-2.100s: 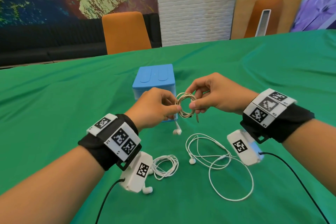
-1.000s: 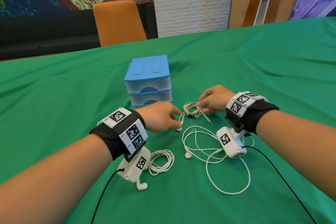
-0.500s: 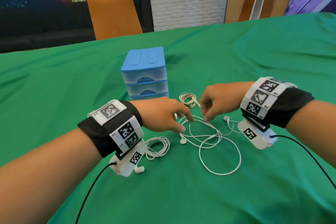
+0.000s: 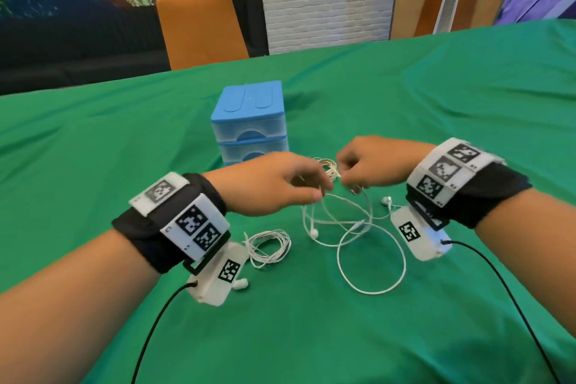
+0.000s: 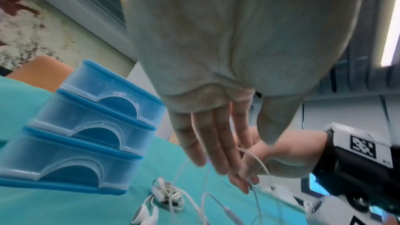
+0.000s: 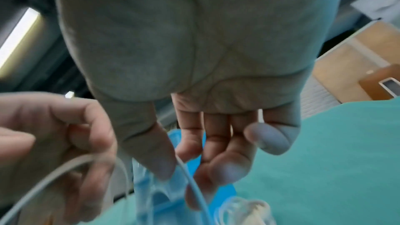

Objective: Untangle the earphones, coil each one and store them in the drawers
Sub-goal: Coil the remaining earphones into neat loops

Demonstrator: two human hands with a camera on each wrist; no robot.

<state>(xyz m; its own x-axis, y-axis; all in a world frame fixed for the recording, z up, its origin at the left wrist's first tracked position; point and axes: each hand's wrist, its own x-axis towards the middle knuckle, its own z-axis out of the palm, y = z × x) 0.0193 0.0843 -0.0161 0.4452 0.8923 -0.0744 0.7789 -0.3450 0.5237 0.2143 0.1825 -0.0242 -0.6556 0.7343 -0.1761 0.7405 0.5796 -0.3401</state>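
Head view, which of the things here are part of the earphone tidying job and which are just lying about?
Part of the job:
- loose white earphones, cable pinched by left hand and right hand
- coiled white earphones
- coiled beige earphones
- blue drawer unit, drawers closed

Just lying about:
- orange chair
- green tablecloth

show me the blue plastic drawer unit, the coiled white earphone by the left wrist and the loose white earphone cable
blue plastic drawer unit (image 4: pixel 249 103): head view, on its blue top.
coiled white earphone (image 4: pixel 270 247): head view, on the coil's strands.
loose white earphone cable (image 4: pixel 371 291): head view, on the big loop's near edge.
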